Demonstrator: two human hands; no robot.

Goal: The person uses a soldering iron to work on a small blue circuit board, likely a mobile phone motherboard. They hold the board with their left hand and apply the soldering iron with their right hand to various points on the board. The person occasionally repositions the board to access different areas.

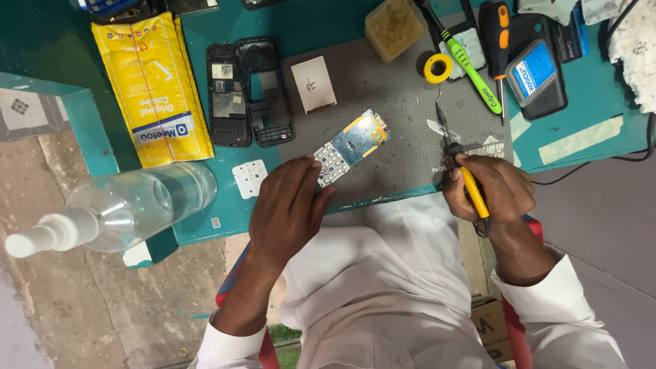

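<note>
A person at a teal worktop [601,130] steadies a phone circuit board with one hand and holds a pointed tool in the other.

From left to right: a clear spray bottle [116,205] lies on its side; the left hand [290,205] pinches the near end of the circuit board [350,145], fingers clenched on its white keypad edge. The board lies slanted on a grey mat [403,116], its blue and gold face up. The right hand [492,188] grips a yellow-handled tool [465,171], tip raised just right of the board. To work well, press the board flat and bring the tip in slowly, wrist braced on the mat.
</note>
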